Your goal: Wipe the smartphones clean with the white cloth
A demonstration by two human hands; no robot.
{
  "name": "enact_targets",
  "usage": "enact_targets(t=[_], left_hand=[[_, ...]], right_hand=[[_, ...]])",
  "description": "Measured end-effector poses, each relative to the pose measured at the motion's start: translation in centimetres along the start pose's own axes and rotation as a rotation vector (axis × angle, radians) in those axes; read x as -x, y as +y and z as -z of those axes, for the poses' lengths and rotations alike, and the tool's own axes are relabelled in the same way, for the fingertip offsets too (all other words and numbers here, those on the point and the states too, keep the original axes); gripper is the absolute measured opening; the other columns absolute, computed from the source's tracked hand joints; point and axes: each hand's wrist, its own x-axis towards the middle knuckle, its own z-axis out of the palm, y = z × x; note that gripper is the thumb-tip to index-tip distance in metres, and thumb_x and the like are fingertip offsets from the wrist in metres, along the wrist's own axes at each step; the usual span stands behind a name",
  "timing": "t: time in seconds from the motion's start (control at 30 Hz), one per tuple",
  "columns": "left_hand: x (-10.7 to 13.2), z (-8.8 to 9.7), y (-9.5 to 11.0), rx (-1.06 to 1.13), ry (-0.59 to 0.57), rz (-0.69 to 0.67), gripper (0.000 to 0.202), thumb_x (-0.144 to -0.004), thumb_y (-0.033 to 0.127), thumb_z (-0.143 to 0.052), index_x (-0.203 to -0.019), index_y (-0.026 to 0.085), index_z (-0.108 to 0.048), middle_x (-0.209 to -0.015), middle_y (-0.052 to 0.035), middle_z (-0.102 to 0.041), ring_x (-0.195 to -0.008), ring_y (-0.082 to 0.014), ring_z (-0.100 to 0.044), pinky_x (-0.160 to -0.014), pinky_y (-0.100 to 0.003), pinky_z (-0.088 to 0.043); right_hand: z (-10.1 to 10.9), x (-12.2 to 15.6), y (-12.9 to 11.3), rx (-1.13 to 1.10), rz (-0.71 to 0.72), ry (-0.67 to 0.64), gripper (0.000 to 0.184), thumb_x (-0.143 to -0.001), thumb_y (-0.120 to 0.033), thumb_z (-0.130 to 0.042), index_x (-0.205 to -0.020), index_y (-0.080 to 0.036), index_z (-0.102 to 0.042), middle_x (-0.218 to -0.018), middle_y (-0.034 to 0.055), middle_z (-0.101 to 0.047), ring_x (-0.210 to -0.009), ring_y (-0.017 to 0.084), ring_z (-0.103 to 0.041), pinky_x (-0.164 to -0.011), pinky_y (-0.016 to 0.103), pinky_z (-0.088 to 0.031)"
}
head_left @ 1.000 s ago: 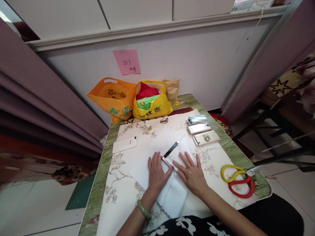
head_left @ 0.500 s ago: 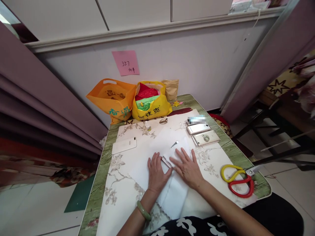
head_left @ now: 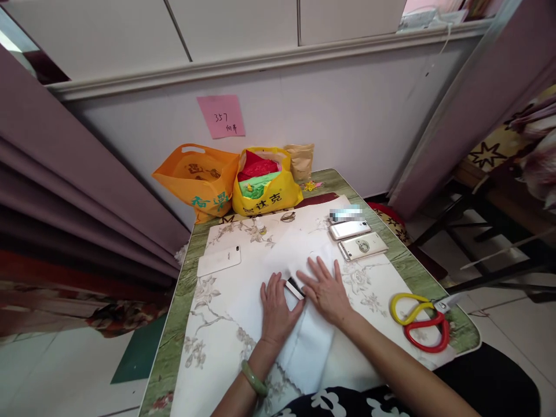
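Note:
A folded white cloth (head_left: 310, 347) with a scalloped edge lies on the table in front of me. On it is a small black-and-white block (head_left: 295, 288), its exact kind unclear. My left hand (head_left: 278, 310) curls around the block, with fingertips by its upper end and thumb by its lower end. A green bangle (head_left: 254, 379) circles the left wrist. Palm down, my right hand (head_left: 328, 292) rests on the cloth just right of the block, fingers spread and holding nothing.
Yellow-and-red-handled scissors (head_left: 421, 324) lie near the right edge. A silver phone (head_left: 350, 230) and a gold phone (head_left: 376, 246) are at upper right, a white phone (head_left: 219, 262) at left. An orange bag (head_left: 195, 174) and a stuffed yellow bag (head_left: 269, 194) stand at the back.
The block in my left hand now shows a dark face beside its white one. My right hand has shifted slightly up and left. A small dark pointed shape above it no longer shows.

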Motion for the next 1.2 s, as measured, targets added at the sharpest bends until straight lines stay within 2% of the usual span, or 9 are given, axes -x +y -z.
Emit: enact_targets(t=[0.1,0.17,0.4,0.6,0.67,0.8,0.87,1.07,1.2], left_hand=[[0.0,0.0,0.1,-0.006,-0.001,-0.007,0.055,-0.080,0.044,-0.063,-0.124,0.014,-0.047,-0.142,-0.0201,-0.049,-0.138,-0.0324,-0.040,-0.114,-0.058,-0.025],[0.1,0.0,0.1,-0.009,0.001,-0.009,0.055,-0.080,0.043,-0.064,-0.124,0.014,-0.047,-0.142,-0.0201,-0.049,-0.138,-0.0326,-0.039,-0.114,-0.058,-0.024],[0.1,-0.1,0.1,-0.019,0.011,-0.013,0.056,-0.079,0.035,-0.063,-0.127,0.013,-0.046,-0.139,-0.0205,-0.052,-0.136,-0.0322,-0.041,-0.114,-0.057,-0.025],[0.0,0.1,0.2,0.003,0.029,-0.007,0.054,-0.079,0.041,-0.064,-0.123,0.015,-0.048,-0.140,-0.0203,-0.050,-0.137,-0.0330,-0.041,-0.114,-0.058,-0.025],[0.0,0.0,0.3,0.007,0.024,-0.006,0.052,-0.079,0.040,-0.063,-0.123,0.015,-0.048,-0.141,-0.0202,-0.050,-0.137,-0.0330,-0.041,-0.114,-0.058,-0.025],[0.1,-0.1,0.1,0.013,-0.007,0.009,0.053,-0.079,0.035,-0.061,-0.125,0.015,-0.048,-0.141,-0.0205,-0.050,-0.137,-0.0333,-0.040,-0.114,-0.058,-0.024],[0.2,-0.1,0.0,0.014,-0.017,0.003,0.055,-0.077,0.035,-0.062,-0.126,0.014,-0.047,-0.141,-0.0209,-0.050,-0.138,-0.0339,-0.040,-0.114,-0.058,-0.024],[0.2,0.4,0.2,0.017,-0.036,-0.005,0.055,-0.073,0.031,-0.064,-0.123,0.016,-0.048,-0.143,-0.0192,-0.048,-0.140,-0.0336,-0.036,-0.116,-0.058,-0.021],[0.1,0.2,0.1,0.011,-0.031,-0.008,0.057,-0.072,0.028,-0.064,-0.124,0.014,-0.047,-0.143,-0.0199,-0.049,-0.139,-0.0335,-0.037,-0.116,-0.057,-0.022]], right_hand=[[-0.3,-1.4,1.4,0.055,-0.215,0.030,0.047,-0.100,-0.048,-0.035,-0.144,-0.034,-0.045,-0.158,0.0093,-0.030,-0.145,0.033,-0.023,-0.113,0.065,-0.001],[-0.6,-1.7,1.2,0.065,-0.269,0.041,0.049,-0.101,-0.047,-0.033,-0.145,-0.029,-0.045,-0.157,0.0119,-0.030,-0.145,0.033,-0.022,-0.113,0.065,-0.001],[-0.4,-0.2,-1.5,-0.065,0.147,-0.045,0.045,-0.101,-0.045,-0.036,-0.146,-0.045,-0.036,-0.159,-0.0021,-0.027,-0.147,0.027,-0.019,-0.116,0.059,0.000],[-0.5,-2.0,1.0,0.045,-0.244,0.016,0.048,-0.101,-0.046,-0.033,-0.147,-0.032,-0.041,-0.157,0.0114,-0.030,-0.146,0.033,-0.022,-0.112,0.065,-0.003],[-0.7,-2.0,0.4,0.046,-0.189,0.012,0.049,-0.101,-0.045,-0.033,-0.147,-0.030,-0.041,-0.158,0.0107,-0.028,-0.146,0.032,-0.021,-0.114,0.064,-0.002],[0.0,-0.6,-1.4,-0.062,0.134,-0.061,0.046,-0.101,-0.046,-0.036,-0.147,-0.041,-0.037,-0.160,0.0004,-0.025,-0.147,0.028,-0.018,-0.116,0.060,0.000],[0.7,0.4,-1.6,-0.102,0.206,-0.077,0.045,-0.101,-0.046,-0.038,-0.145,-0.044,-0.038,-0.160,-0.0007,-0.025,-0.147,0.029,-0.018,-0.116,0.060,-0.001],[2.1,3.4,-0.2,-0.092,0.225,-0.055,0.046,-0.099,-0.041,-0.046,-0.145,-0.043,-0.039,-0.159,0.0028,-0.027,-0.147,0.032,-0.020,-0.114,0.065,-0.006],[1.8,2.9,-0.9,-0.087,0.194,-0.042,0.043,-0.099,-0.043,-0.046,-0.142,-0.043,-0.043,-0.159,0.0025,-0.027,-0.147,0.031,-0.019,-0.115,0.064,-0.005]])
